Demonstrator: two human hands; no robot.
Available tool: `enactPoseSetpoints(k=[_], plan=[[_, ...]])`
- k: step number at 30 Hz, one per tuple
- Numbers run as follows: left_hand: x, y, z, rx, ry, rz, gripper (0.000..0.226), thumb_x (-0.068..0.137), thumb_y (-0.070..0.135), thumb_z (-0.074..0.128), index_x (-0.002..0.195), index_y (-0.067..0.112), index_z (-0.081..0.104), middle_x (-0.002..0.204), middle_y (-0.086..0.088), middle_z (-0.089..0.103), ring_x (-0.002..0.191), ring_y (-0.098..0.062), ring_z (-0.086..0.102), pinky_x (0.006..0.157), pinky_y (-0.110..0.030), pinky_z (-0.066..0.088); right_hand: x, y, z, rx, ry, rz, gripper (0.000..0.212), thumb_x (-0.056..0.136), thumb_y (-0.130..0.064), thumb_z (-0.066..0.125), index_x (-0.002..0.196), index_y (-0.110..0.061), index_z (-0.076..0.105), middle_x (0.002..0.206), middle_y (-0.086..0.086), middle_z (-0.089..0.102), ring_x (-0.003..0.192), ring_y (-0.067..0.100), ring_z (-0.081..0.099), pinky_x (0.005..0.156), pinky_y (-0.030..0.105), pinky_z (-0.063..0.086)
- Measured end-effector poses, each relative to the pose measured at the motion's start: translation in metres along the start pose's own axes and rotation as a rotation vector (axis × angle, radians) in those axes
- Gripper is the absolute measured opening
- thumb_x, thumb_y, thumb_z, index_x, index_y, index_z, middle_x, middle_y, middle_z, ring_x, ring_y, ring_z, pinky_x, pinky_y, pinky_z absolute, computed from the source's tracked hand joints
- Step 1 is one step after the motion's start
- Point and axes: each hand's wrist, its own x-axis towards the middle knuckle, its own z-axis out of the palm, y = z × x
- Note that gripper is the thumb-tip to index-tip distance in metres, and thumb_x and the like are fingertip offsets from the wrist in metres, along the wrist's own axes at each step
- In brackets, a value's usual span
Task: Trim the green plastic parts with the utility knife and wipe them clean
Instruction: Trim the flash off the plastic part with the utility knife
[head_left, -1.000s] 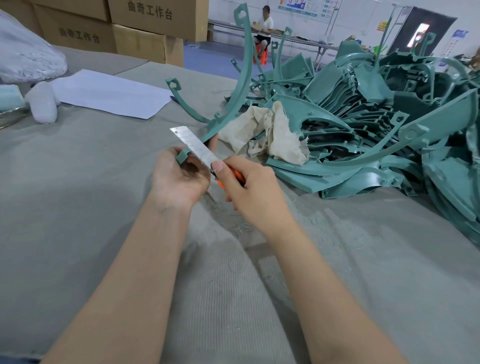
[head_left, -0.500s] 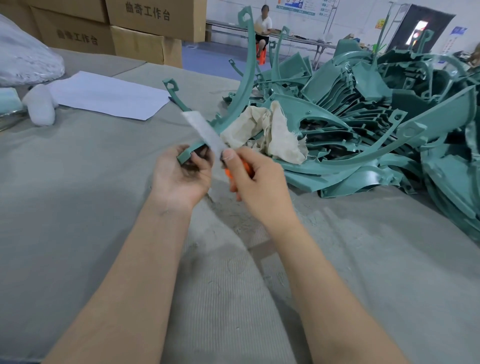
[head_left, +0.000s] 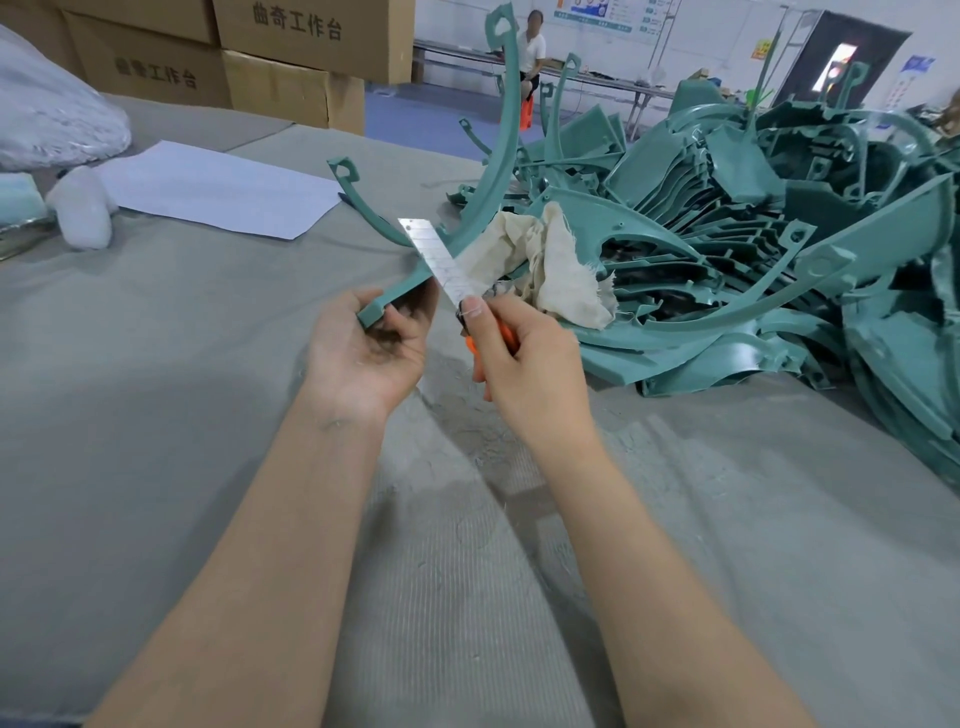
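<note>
In the centre of the frame the left hand (head_left: 371, 348) curls its fingers round the lower end of a long curved green part (head_left: 511, 114), which sweeps from there up to the top edge. The right hand (head_left: 524, 364) grips the orange-handled utility knife (head_left: 441, 262), thumb pressed at the base of the extended blade. The blade slants up and to the left and crosses the part just above the left hand; whether it bites in cannot be told. Both hands hang above the grey table (head_left: 156, 415). A crumpled cloth (head_left: 550, 270) lies right of the blade against the pile of green parts (head_left: 779, 260) that fills the right side. A white sheet (head_left: 218, 192) lies at upper left, cardboard boxes (head_left: 291, 47) behind it.
</note>
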Motion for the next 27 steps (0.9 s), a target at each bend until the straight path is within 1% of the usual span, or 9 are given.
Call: enactPoseSetpoints(k=[5, 9, 13, 17, 19, 21, 23, 25, 27], plan=[[0.003, 0.002, 0.0, -0.012, 0.036, 0.016, 0.022, 0.094, 0.004, 0.039, 0.086, -0.006, 0.057, 0.069, -0.022, 0.067, 0.072, -0.027, 0.065, 0.033, -0.012, 0.04, -0.001, -0.002, 0.0, -0.021, -0.015, -0.032, 0.035, 0.101, -0.037, 0.048, 0.066, -0.034, 0.047, 0.061, 0.011, 0.059, 0.058, 0.031, 0.056, 0.062, 0.049, 0.05], [0.004, 0.002, -0.001, -0.02, 0.056, 0.03, 0.018, 0.094, 0.004, 0.04, 0.092, -0.005, 0.056, 0.069, -0.022, 0.066, 0.071, -0.023, 0.063, 0.034, -0.012, 0.04, -0.001, -0.003, -0.001, -0.003, -0.034, -0.036, 0.034, 0.101, -0.037, 0.049, 0.067, -0.033, 0.048, 0.062, 0.01, 0.06, 0.058, 0.03, 0.057, 0.063, 0.049, 0.051], [0.003, 0.0, -0.001, -0.02, -0.007, 0.031, 0.028, 0.092, 0.002, 0.033, 0.099, -0.005, 0.059, 0.083, -0.025, 0.069, 0.077, -0.028, 0.068, 0.064, -0.018, 0.055, -0.005, -0.006, 0.008, -0.026, -0.111, -0.096, 0.03, 0.099, -0.035, 0.053, 0.069, -0.035, 0.056, 0.054, -0.006, 0.055, 0.053, 0.015, 0.055, 0.059, 0.039, 0.051], [0.005, 0.001, -0.004, -0.011, -0.073, 0.05, 0.043, 0.085, -0.001, 0.034, 0.122, -0.004, 0.056, 0.097, -0.023, 0.069, 0.085, -0.033, 0.069, 0.062, -0.028, 0.057, -0.006, -0.005, 0.009, -0.011, -0.146, -0.114, 0.029, 0.099, -0.035, 0.053, 0.07, -0.035, 0.057, 0.049, -0.015, 0.049, 0.052, 0.008, 0.049, 0.06, 0.036, 0.051], [0.005, 0.0, -0.006, -0.029, -0.112, 0.061, 0.043, 0.08, 0.0, 0.039, 0.118, -0.003, 0.058, 0.099, -0.023, 0.068, 0.096, -0.034, 0.066, 0.062, -0.029, 0.059, -0.007, -0.006, 0.008, -0.014, -0.197, -0.137, 0.023, 0.099, -0.034, 0.054, 0.082, -0.027, 0.068, 0.051, -0.016, 0.049, 0.052, 0.007, 0.05, 0.059, 0.033, 0.049], [0.004, -0.001, -0.009, -0.026, -0.139, 0.087, 0.038, 0.068, 0.004, 0.045, 0.103, -0.003, 0.061, 0.1, -0.021, 0.066, 0.116, -0.035, 0.058, 0.093, -0.024, 0.051, -0.009, -0.006, 0.01, -0.049, -0.241, -0.163, 0.021, 0.098, -0.033, 0.055, 0.093, -0.023, 0.073, 0.054, -0.019, 0.051, 0.055, 0.006, 0.051, 0.06, 0.027, 0.043], [0.004, -0.001, -0.011, -0.013, -0.136, 0.089, 0.032, 0.064, 0.004, 0.046, 0.089, -0.004, 0.062, 0.098, -0.02, 0.066, 0.125, -0.033, 0.053, 0.111, -0.021, 0.032, -0.01, -0.007, 0.01, -0.041, -0.253, -0.158, 0.021, 0.099, -0.032, 0.056, 0.083, -0.036, 0.069, 0.053, -0.023, 0.052, 0.055, 0.003, 0.053, 0.061, 0.024, 0.04], [0.004, -0.001, -0.009, -0.015, -0.125, 0.079, 0.031, 0.063, 0.002, 0.045, 0.086, -0.006, 0.065, 0.093, -0.021, 0.068, 0.117, -0.033, 0.059, 0.11, -0.022, 0.032, -0.008, -0.008, 0.006, -0.022, -0.244, -0.157, 0.03, 0.099, -0.031, 0.055, 0.072, -0.045, 0.057, 0.051, -0.026, 0.053, 0.052, 0.0, 0.054, 0.058, 0.021, 0.042], [0.005, 0.0, -0.006, 0.01, -0.095, 0.072, 0.033, 0.068, 0.0, 0.044, 0.097, -0.006, 0.061, 0.091, -0.023, 0.068, 0.104, -0.03, 0.065, 0.097, -0.023, 0.044, -0.007, -0.008, 0.002, 0.025, -0.212, -0.154, 0.028, 0.099, -0.03, 0.055, 0.072, -0.033, 0.061, 0.054, -0.009, 0.058, 0.05, 0.008, 0.053, 0.058, 0.035, 0.049]])
